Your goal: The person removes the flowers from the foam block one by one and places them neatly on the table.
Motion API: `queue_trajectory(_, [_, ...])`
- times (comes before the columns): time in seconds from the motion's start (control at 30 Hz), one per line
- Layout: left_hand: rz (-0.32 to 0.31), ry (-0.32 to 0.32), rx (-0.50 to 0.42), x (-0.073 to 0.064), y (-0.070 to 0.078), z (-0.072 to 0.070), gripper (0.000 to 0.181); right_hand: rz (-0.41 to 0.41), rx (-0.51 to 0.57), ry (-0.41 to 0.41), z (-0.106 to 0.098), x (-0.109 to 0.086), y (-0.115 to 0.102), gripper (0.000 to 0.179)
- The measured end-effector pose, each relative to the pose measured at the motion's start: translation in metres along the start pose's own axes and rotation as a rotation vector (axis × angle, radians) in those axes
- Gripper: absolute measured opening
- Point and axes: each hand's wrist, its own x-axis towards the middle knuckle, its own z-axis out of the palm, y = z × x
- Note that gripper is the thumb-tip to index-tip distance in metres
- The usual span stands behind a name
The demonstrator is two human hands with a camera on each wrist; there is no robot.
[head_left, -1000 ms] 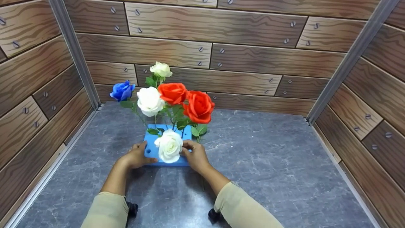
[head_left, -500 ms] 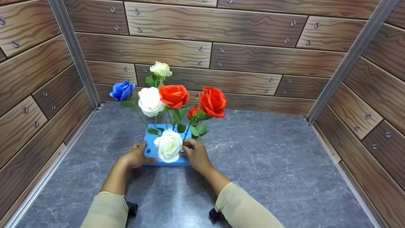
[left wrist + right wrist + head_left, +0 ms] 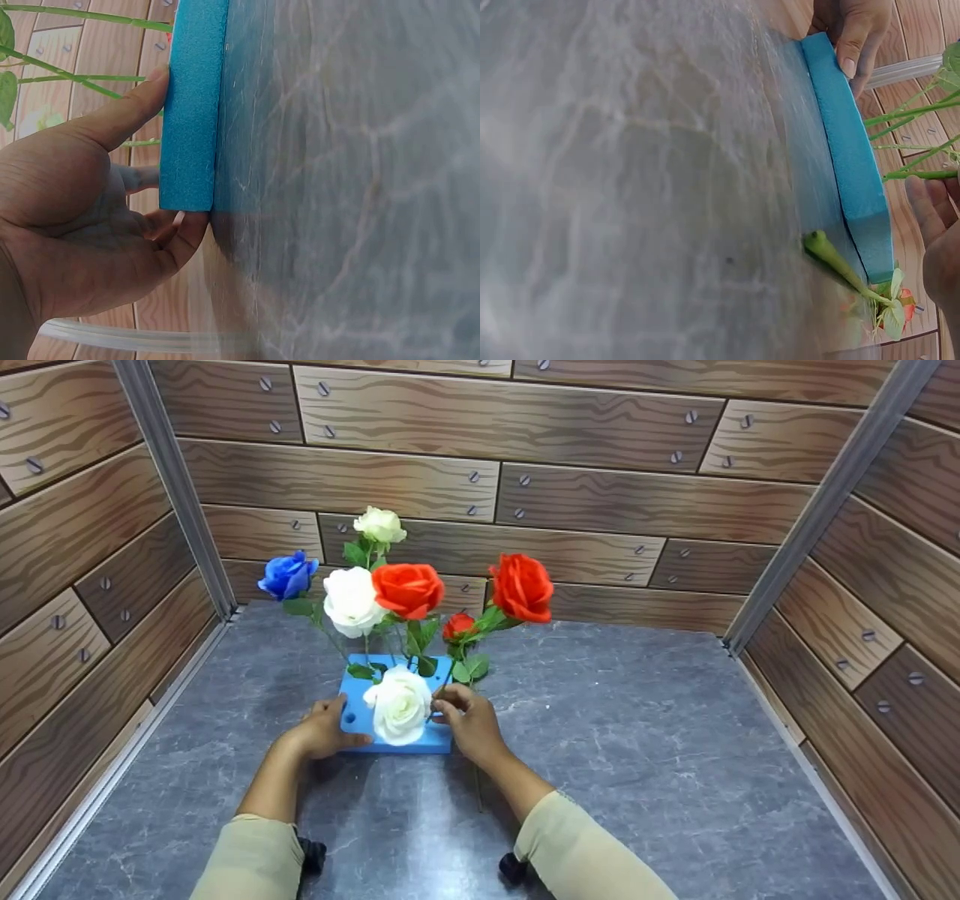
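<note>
My left hand (image 3: 321,729) grips the left side of a blue foam block (image 3: 424,741), thumb on top and fingers at its edge. Holes show in the block's top, and artificial roses stand in it. My right hand (image 3: 474,726) pinches a stem (image 3: 926,175) over the block's right part; it leads up to the red rose (image 3: 523,589), which leans right. A white rose (image 3: 400,706) at the front partly covers the right fingertips. Behind are another red rose (image 3: 409,590), a white rose (image 3: 352,601), a blue rose (image 3: 288,575) and a cream rose (image 3: 380,524).
Another red rose (image 3: 459,626) lies beside the block's right side, its stem (image 3: 832,259) running on the table under my right forearm. The grey marbled table (image 3: 637,750) is bounded by wood-patterned walls (image 3: 585,502) with metal corner posts.
The red rose in my right hand has swung right and up, uncovering the smaller red rose behind it. The right hand has shifted slightly; the left hand and block have stayed put.
</note>
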Motion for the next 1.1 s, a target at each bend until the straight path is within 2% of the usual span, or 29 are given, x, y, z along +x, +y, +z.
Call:
queue_trajectory(0.2, [0.0, 0.009, 0.0, 0.001, 0.0, 0.0, 0.117, 0.028, -0.017, 0.01, -0.004, -0.001, -0.004, 0.014])
queue_trajectory(0.47, [-0.004, 0.003, -0.028, 0.001, -0.003, 0.0, 0.118, 0.033, 0.021, -0.01, -0.012, -0.013, -0.033, 0.013])
queue_trajectory(0.9, [-0.007, -0.009, -0.04, 0.001, -0.002, 0.001, 0.118, 0.007, 0.008, 0.003, -0.026, -0.017, -0.031, 0.016])
queue_trajectory(1.1, [-0.02, -0.015, -0.037, 0.002, -0.002, 0.001, 0.118, 0.026, -0.024, 0.005, -0.03, -0.021, -0.031, 0.021])
